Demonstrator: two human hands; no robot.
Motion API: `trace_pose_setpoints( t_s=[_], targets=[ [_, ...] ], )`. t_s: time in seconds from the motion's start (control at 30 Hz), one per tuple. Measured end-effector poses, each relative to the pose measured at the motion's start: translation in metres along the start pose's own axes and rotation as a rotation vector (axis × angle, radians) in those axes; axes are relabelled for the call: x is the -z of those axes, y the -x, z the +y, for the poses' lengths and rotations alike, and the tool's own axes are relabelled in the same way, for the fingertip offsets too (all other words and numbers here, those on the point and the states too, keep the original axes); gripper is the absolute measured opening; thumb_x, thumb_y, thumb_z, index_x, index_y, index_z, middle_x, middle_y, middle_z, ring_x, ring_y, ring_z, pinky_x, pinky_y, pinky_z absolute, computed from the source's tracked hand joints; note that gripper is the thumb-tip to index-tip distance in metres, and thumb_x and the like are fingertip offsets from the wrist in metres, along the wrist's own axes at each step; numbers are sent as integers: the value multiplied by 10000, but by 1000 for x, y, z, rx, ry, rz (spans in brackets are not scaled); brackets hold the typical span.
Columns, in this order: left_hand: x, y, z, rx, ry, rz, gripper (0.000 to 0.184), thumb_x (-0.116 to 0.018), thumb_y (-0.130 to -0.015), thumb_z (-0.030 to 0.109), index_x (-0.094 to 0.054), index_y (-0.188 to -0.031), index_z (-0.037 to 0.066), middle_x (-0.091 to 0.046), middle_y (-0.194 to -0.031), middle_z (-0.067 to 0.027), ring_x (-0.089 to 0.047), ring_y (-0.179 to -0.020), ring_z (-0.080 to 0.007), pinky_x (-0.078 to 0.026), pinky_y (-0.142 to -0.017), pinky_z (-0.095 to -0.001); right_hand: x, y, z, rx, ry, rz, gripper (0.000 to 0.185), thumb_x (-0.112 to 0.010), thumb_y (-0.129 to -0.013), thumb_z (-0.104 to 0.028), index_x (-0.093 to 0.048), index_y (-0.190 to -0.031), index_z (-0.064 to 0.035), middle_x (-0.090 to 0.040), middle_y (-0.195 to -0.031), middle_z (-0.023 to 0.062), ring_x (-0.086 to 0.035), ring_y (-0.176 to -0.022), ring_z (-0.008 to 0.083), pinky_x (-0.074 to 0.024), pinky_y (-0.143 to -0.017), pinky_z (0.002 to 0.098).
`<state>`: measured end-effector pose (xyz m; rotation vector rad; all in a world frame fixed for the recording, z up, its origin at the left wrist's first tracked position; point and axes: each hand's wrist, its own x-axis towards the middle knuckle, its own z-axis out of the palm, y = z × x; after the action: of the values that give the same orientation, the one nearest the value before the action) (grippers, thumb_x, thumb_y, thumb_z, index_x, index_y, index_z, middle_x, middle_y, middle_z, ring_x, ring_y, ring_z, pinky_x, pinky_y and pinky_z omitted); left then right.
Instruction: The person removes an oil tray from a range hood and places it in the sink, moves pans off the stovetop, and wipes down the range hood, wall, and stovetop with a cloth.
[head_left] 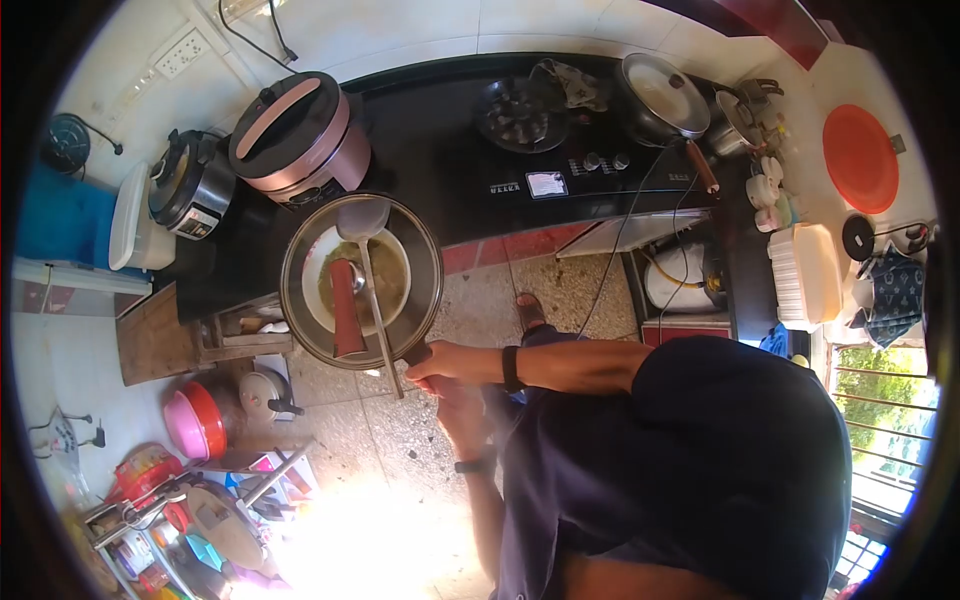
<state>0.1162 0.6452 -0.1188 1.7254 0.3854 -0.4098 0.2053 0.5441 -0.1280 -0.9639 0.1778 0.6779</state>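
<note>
A round pan (433,290) with a dark handle is held up over the floor, left of my body. In it sits a white bowl (312,285) of yellowish-green liquid. A metal ladle (372,290) and a reddish-brown handle (345,315) with a silver end lie across the top; I cannot tell whether a glass lid covers the pan. My right hand (440,366), below a black wristband, is closed round the pan's handle. Just below it, my left hand (463,418) meets the right hand; its fingers are mostly hidden and washed out by glare.
Rice cookers (305,140) (190,185) stand on the black counter (415,130). The stove area holds a dark pan (520,115) and a lidded pan (662,95). Cables hang over the counter edge. Bowls (195,420) and a cluttered rack (215,525) are at lower left.
</note>
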Motion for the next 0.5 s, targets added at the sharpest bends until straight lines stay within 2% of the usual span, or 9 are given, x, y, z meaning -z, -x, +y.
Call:
trace_pose_setpoints(
  t_s=[0.17,0.27,0.33,0.43,0.5],
  targets=[
    [-22,-10,-9,22,-33,-67,328,-636,-732,89,-565,-1011,-66,-604,-766,-72,-548,-638,-151,-465,-578,-305,17,23,-18,15,25,80,215,-704,-880,-188,-625,-752,-34,-611,-674,50,-574,-604,141,-471,-581,300],
    [-33,-24,-40,-78,-146,-97,386,-645,-724,102,-562,-1055,-79,-604,-747,-79,-550,-606,-158,-465,-552,-312,31,34,-28,48,13,87,215,-708,-881,-192,-625,-760,-35,-609,-675,49,-574,-602,143,-471,-583,297],
    [-45,-26,-32,-181,-191,-110,432,-646,-713,111,-556,-1084,-90,-594,-735,-82,-537,-571,-157,-459,-524,-318,40,41,-36,60,8,75,207,-710,-882,-191,-626,-772,-37,-609,-681,49,-575,-605,144,-470,-584,293],
    [-65,-27,-10,-148,-49,-152,450,-641,-705,115,-550,-1093,-94,-585,-749,-86,-521,-554,-161,-449,-510,-314,50,60,-60,83,-7,122,315,-650,-937,-234,-607,-692,-42,-580,-655,27,-532,-623,125,-439,-614,300],
    [-82,-28,11,-179,-92,-177,444,-635,-706,109,-549,-1094,-90,-579,-762,-83,-521,-575,-160,-452,-528,-314,63,68,-73,107,-36,153,308,-651,-935,-230,-608,-696,-41,-581,-657,26,-532,-627,122,-436,-615,299]
  ],
)
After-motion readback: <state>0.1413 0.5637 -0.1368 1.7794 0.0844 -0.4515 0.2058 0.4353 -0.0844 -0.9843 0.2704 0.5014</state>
